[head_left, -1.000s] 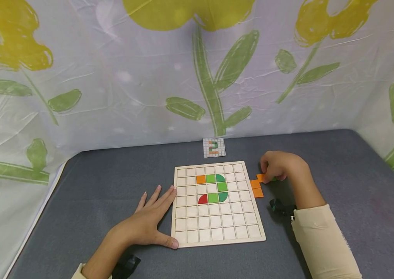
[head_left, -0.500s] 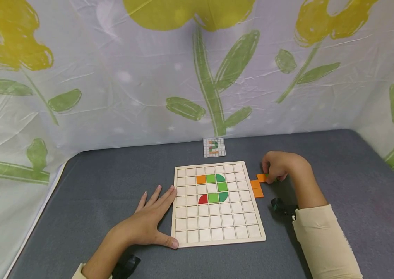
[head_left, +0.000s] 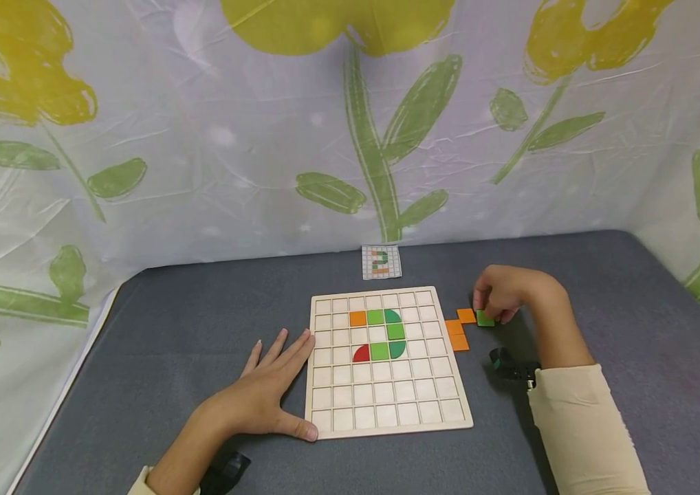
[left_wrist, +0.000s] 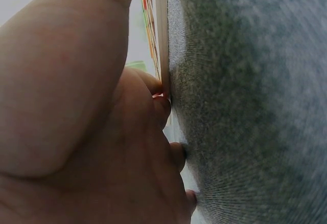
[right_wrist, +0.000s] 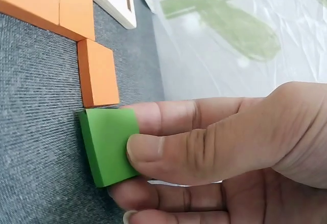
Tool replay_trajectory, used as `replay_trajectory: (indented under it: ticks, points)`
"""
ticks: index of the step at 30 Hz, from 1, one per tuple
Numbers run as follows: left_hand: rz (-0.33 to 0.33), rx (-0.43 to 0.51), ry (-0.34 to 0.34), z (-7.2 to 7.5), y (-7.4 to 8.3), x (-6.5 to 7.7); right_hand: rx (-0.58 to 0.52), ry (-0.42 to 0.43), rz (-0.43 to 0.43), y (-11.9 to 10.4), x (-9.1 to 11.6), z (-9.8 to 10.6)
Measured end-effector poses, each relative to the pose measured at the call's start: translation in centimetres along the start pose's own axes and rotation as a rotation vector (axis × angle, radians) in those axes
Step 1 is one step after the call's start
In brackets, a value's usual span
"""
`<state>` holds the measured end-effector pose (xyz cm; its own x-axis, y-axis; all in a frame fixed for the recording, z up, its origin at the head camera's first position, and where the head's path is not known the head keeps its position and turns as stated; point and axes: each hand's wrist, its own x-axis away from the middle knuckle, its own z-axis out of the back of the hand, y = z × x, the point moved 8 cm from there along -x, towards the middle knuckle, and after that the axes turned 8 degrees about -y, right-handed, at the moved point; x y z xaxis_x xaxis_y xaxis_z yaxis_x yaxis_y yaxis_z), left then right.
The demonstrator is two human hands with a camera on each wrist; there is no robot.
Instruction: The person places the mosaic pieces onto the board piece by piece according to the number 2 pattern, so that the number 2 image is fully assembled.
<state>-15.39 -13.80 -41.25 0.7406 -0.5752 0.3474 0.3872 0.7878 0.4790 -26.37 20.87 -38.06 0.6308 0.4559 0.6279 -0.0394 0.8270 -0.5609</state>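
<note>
A pale wooden grid board (head_left: 388,399) lies on the table, with orange, green and red pieces set in its upper cells. Along its left edge my left hand (head_left: 263,399) is spread, fingers straight, fingertips and thumb touching the rim. To the right of the board, my right hand (head_left: 507,294) is at a green square tile (right_wrist: 110,144); in the right wrist view the thumb lies on its face and the other fingers are at its sides. Beside that tile sits one orange tile (right_wrist: 98,73), and two more orange tiles (head_left: 456,335) adjoin the board's right edge.
A small printed card (head_left: 381,262) with a coloured grid pattern lies behind the board. The dark grey table (head_left: 189,330) ends at a white cloth backdrop (head_left: 232,172) painted with flowers.
My right hand has shifted slightly right, away from the orange tiles, and more of the green tile shows. The left hand and the board have stayed in place.
</note>
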Motion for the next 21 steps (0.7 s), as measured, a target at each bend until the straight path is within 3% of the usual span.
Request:
replay_trajectory:
  ticks: [13, 21]
  points:
    - [-0.011, 0.021, -0.004, 0.2, 0.3, 0.2, -0.041, -0.030, 0.008, -1.0, 0.3, -0.4]
    - [-0.010, 0.015, -0.001, 0.3, 0.4, 0.1, 0.029, -0.068, 0.122, -2.8, -0.1, -1.0]
